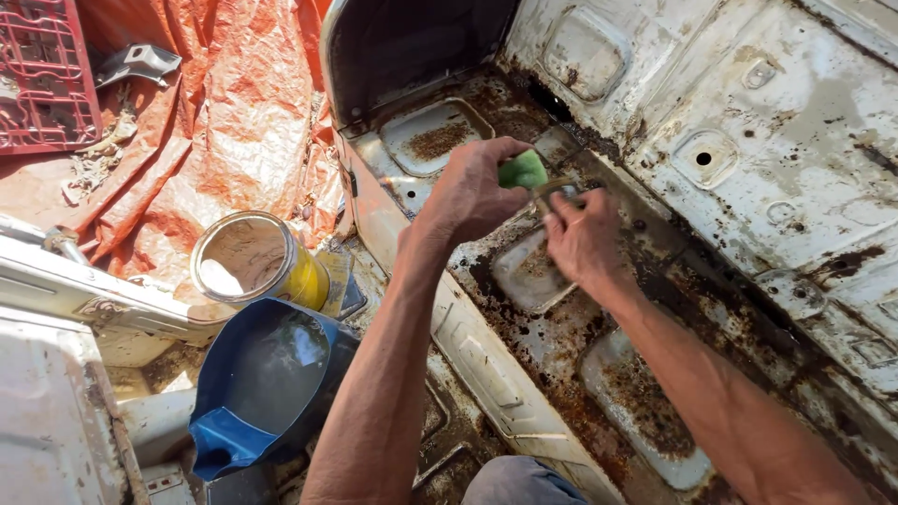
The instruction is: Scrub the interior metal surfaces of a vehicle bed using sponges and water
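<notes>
Crate [42, 75], red plastic, at far left on orange tarpaulin [234, 103]; dark metal bracket [136, 61] just beside it. Well clear of the work; no hazard noted.

Tin [253, 257], yellow-walled, lid off, near-empty, standing upright on the sill beside the panel edge. Below it, blue cut-open container [262, 383] holding cloudy liquid, tilted, walls bent. Risk: left forearm crossing just beside both; a backward elbow stroke likely to tip either one and spill contents over the sill.

Left hand [472, 192]: fingers curled shut around green sponge [522, 171], gripped from above, held over the rusted floor panel [748, 159]. Contact between sponge and metal not discernible. Risk: a sponge squeezed too hard likely to shed liquid into the recessed pans, where pooling would feed further corrosion.

Right hand [585, 238]: fingers closed on a thin metal tool [552, 187], tip just beside the sponge; tool type too small to confirm. Risk: hands nearly touching, so a slip of the tool off flaking rust could strike the left fingers.

Panel surface: white paint peeling, heavy brown scale, open hole [703, 158] at right. Risk: bare skin against sharp edges; loose flakes smearing under wiping.
</notes>
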